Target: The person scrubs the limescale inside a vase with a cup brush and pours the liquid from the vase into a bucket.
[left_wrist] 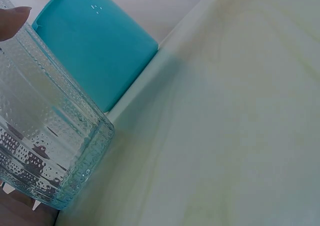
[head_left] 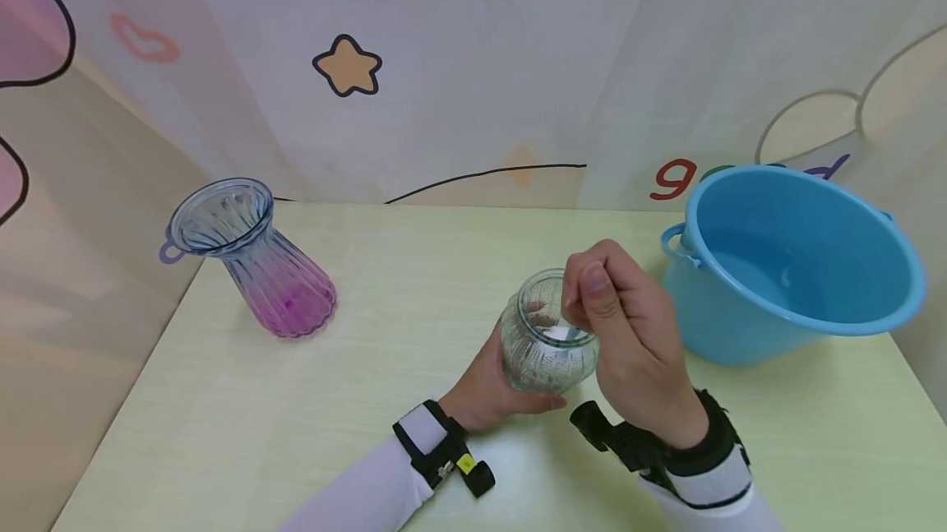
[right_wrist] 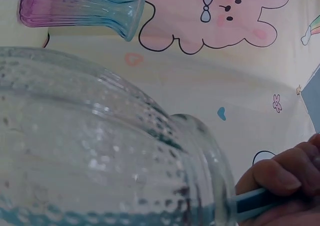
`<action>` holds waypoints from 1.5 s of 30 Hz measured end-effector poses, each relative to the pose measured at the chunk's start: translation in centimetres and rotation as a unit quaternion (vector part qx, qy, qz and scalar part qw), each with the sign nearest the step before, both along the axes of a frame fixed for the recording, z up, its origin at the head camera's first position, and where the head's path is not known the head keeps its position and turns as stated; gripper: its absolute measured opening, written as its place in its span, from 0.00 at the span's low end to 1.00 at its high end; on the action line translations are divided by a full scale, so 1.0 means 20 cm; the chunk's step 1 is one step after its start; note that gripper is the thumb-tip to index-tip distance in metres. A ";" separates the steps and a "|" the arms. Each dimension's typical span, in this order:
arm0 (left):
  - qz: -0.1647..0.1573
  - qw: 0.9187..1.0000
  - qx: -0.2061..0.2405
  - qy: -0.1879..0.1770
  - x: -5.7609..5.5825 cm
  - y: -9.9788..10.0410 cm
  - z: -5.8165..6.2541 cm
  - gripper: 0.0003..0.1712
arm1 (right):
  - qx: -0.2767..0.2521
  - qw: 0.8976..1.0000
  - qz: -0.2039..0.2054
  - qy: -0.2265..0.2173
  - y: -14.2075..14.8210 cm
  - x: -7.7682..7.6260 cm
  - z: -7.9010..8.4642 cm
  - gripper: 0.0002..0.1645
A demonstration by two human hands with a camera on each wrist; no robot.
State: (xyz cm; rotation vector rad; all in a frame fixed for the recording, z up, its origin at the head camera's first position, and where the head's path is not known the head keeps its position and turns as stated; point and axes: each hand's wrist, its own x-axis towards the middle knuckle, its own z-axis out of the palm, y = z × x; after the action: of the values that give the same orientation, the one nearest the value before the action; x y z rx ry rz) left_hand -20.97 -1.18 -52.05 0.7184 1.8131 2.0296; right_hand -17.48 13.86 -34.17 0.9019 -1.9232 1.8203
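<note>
A clear, textured glass jar [head_left: 551, 369] is gripped by my left hand [head_left: 484, 390], with the thumb across the near side and fingers behind the glass. My right hand [head_left: 638, 339] is at the jar's mouth, fingers curled round a slim blue handle [right_wrist: 255, 202]. That handle passes through the rim into the jar, seen from the side in the right wrist view. A white part shows inside the glass in the head view; I cannot tell what kind of tool it is. In the left wrist view a fingertip [left_wrist: 12, 23] presses the jar's wall.
A light blue bucket [head_left: 747, 326] with side handles stands at the right, close beyond my right hand. At the back left is a ribbed glass vase [head_left: 288, 289], blue above and pink below. A printed curtain [head_left: 473, 63] hangs behind the pale table [head_left: 370, 302].
</note>
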 end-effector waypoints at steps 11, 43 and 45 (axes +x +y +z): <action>-0.003 1.000 0.004 0.004 -0.01 0.00 0.01 0.64 | -0.002 1.000 0.022 -0.022 -0.02 -0.02 -0.02 0.13; -0.003 1.000 -0.004 0.000 0.00 0.00 0.01 0.63 | 0.046 0.998 0.021 -0.032 -0.02 -0.02 -0.03 0.14; -0.004 1.000 -0.005 -0.005 0.00 0.00 0.02 0.64 | 0.034 0.999 0.010 -0.022 -0.02 -0.01 -0.03 0.14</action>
State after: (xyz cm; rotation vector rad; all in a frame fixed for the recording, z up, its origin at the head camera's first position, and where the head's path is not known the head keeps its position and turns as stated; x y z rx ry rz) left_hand -20.97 -1.12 -51.75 0.7099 1.8123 2.0136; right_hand -17.70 13.44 -34.72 0.9137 -2.0202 1.8116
